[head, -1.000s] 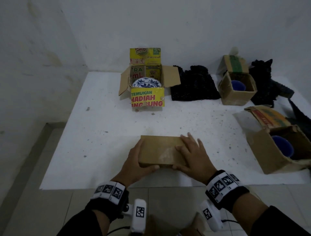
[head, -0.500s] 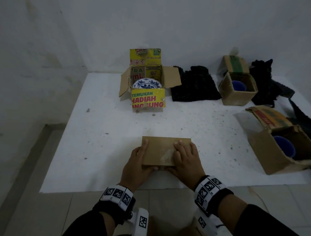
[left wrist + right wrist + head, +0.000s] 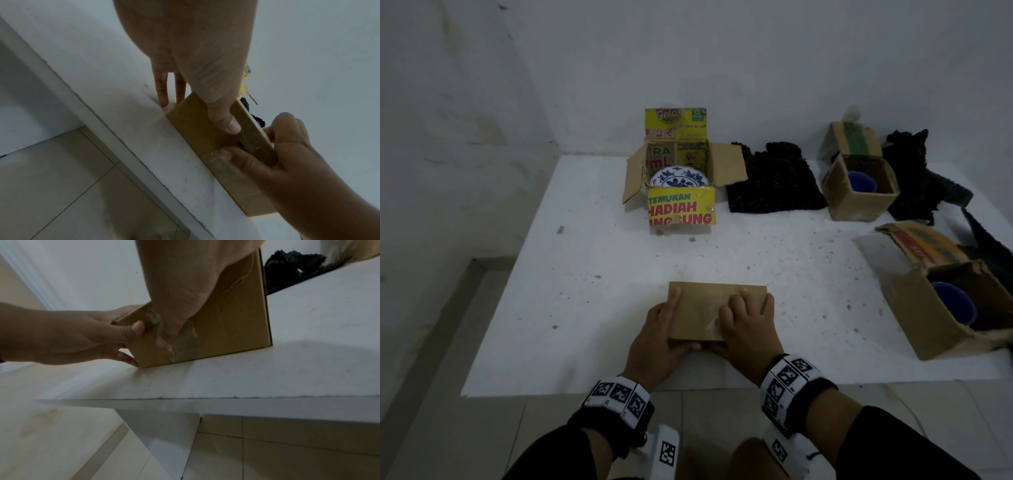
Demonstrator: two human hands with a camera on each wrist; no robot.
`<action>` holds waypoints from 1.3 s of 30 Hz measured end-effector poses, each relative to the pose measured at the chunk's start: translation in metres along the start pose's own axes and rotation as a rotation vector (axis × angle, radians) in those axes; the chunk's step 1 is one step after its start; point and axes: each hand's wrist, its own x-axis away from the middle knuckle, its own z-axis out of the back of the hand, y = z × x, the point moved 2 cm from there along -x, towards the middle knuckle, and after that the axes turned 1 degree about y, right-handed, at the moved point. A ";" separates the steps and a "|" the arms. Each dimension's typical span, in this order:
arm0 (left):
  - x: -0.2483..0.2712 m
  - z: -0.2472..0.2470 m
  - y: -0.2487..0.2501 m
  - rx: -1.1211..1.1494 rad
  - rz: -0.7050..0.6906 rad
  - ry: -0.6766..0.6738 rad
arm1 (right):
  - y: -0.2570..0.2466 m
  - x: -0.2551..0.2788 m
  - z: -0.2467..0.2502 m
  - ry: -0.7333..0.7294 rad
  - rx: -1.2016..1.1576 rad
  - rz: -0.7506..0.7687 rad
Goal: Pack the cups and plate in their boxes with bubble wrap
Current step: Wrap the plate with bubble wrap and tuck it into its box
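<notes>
- Closed box (image 3: 717, 310) sits low centre of the head frame, on the bench (image 3: 585, 274) near its front edge.
- Left hand (image 3: 657, 337) grips its left end.
- Right hand (image 3: 748, 325) grips its right part, fingers over the top.

Bare white table (image 3: 592, 274) between the closed box (image 3: 709, 308) and the plate box (image 3: 681, 212), cup boxes (image 3: 859, 202) crowding the right, wall behind

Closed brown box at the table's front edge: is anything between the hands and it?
No. Both hands are on the closed brown box: the left hand grips its left end, the right hand lies on its taped top with the thumb on the near side.
</notes>
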 end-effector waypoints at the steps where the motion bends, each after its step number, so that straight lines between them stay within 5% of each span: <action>1: 0.000 0.000 0.001 -0.002 -0.001 -0.004 | -0.001 0.000 0.000 -0.022 0.005 0.004; 9: 0.002 0.001 0.004 -0.018 0.008 0.007 | 0.005 0.001 0.003 -0.194 0.063 0.024; 18: 0.002 0.000 0.007 0.005 0.065 -0.026 | 0.008 0.008 0.007 -0.163 0.062 0.064; 24: -0.013 0.023 0.024 -0.292 0.157 -0.134 | 0.037 0.010 0.023 -0.206 -0.129 0.182; 27: -0.037 0.039 0.049 -0.348 0.117 -0.206 | 0.060 -0.004 0.039 -0.215 -0.323 0.197; 32: -0.092 0.043 0.094 -0.180 -0.045 -0.109 | 0.094 -0.043 0.059 -0.147 -0.618 0.107; 39: -0.185 0.007 0.163 -0.131 -0.324 -0.127 | 0.173 -0.110 0.067 0.019 -0.633 -0.086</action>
